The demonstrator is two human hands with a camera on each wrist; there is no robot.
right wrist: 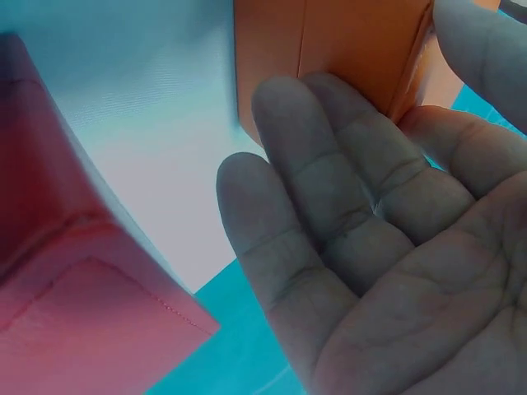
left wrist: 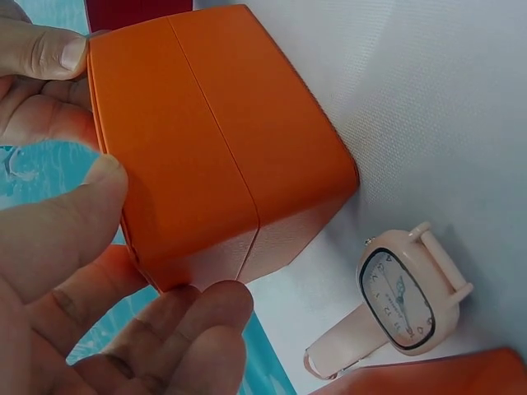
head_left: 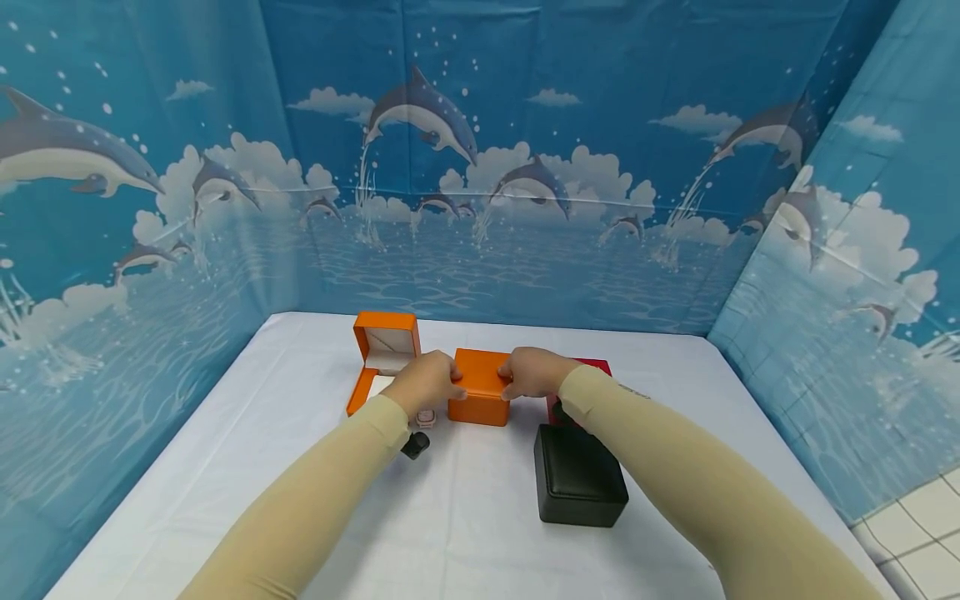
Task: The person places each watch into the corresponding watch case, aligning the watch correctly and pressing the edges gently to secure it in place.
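A lidded orange box (head_left: pixel 480 385) stands on the white cloth between both hands, its lid down. My left hand (head_left: pixel 422 382) holds its left side, with the thumb along the lid's edge in the left wrist view and fingertips at the side wall. From the other side my right hand (head_left: pixel 534 372) grips the box, thumb near the top edge and fingers against the wall. The right wrist view shows two fingers of that hand extended past the box. A pale pink watch (left wrist: pixel 401 296) lies just beside the box, near my left hand.
An open orange box (head_left: pixel 390 333) with a pale lining stands at the left. A black watch (head_left: pixel 415 445) lies by the left sleeve. Toward the right are a black box (head_left: pixel 581 475) and a red box (head_left: pixel 597 364), partly hidden by the right arm. Dolphin-print curtains (head_left: pixel 480 275) surround the table.
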